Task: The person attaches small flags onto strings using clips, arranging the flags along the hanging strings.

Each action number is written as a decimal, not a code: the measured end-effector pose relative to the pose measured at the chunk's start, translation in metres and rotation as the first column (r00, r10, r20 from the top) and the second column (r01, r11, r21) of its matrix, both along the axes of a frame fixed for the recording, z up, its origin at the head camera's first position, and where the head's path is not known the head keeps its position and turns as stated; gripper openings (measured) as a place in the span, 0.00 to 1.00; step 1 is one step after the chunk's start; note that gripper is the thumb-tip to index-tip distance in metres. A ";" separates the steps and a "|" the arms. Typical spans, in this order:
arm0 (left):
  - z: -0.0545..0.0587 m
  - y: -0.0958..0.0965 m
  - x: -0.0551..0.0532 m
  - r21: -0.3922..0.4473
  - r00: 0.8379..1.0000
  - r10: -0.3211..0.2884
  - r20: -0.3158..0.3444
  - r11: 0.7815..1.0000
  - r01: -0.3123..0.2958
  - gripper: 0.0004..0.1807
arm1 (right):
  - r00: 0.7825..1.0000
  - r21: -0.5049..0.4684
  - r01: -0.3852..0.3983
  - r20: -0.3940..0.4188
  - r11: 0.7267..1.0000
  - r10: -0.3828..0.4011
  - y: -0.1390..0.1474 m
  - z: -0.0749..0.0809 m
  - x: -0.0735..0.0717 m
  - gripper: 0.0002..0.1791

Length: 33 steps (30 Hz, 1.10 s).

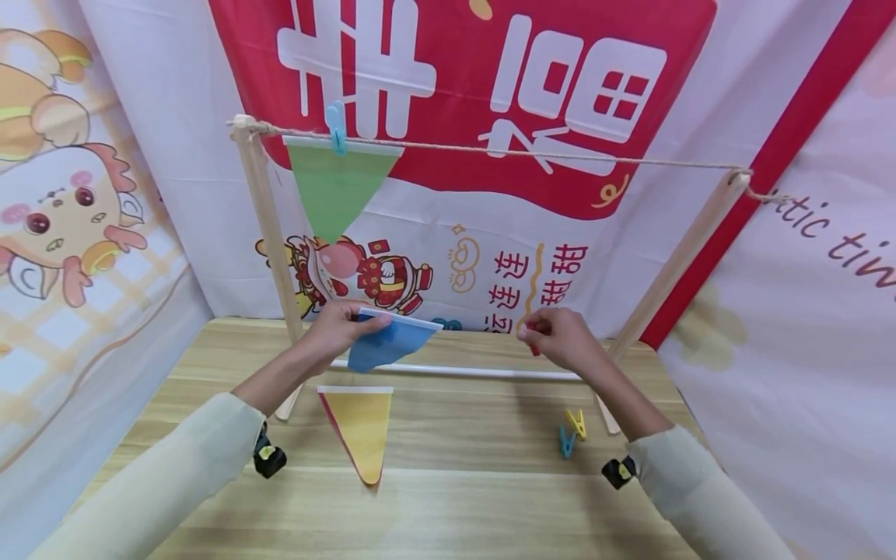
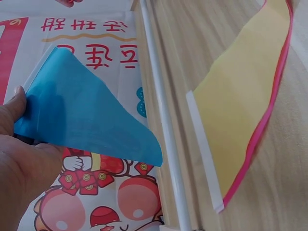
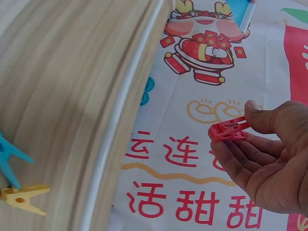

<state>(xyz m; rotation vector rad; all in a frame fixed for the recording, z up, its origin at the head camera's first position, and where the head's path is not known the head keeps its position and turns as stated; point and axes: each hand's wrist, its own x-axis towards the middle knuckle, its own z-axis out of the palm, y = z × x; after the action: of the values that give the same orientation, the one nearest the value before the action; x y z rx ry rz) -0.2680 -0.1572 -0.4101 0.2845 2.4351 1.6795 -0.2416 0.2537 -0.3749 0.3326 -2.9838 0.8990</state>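
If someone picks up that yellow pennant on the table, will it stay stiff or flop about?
The yellow pennant probably flops rather than stays stiff: the similar-looking blue pennant curves in the left hand. It looks thin, so it is likely light for its size. A reddish edge shows beneath it, so another layer might lift with it.

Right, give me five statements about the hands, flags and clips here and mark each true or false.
1. The left hand grips the blue flag. True.
2. The right hand is empty. False: it pinches a red clip.
3. A light blue clip fixes the green flag to the rope. True.
4. The yellow flag hangs from the rope. False: the yellow flag lies on the table.
5. A yellow clip and a blue clip lie on the table. True.
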 end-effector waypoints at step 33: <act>0.040 0.015 -0.008 0.140 0.999 0.031 -0.042 0.990 -0.025 0.26 | 0.995 -0.097 -0.031 -0.098 0.995 0.022 -0.015 0.058 -0.006 0.20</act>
<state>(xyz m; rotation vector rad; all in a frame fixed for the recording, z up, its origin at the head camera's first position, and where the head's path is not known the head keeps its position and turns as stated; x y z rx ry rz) -0.2758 -0.1418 -0.3697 0.3104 2.3660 1.8788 -0.2474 0.2389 -0.3166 0.4023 -2.8419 0.9974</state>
